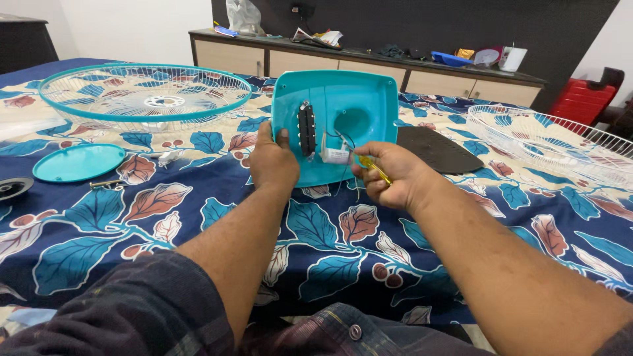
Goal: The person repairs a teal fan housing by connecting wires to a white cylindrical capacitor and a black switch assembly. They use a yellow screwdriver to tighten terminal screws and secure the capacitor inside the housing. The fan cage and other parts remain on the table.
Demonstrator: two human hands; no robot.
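A teal plastic fan base cover (356, 99) stands tilted up on the bed, its hollow inside facing me. Inside it sit a black switch block (306, 130), a small white part (336, 156) and thin wires. My left hand (272, 160) grips the cover's left lower edge, thumb on the inside next to the switch block. My right hand (390, 175) is closed around a yellow-handled screwdriver (374, 168) whose tip points toward the white part.
A floral blue bedsheet (343, 237) covers the bed. A teal-rimmed wire fan grille (145, 99) lies at far left, a white grille (554, 142) at right. A round teal cap (78, 162), a dark plate (435, 148) and a cluttered cabinet (369, 66) are around.
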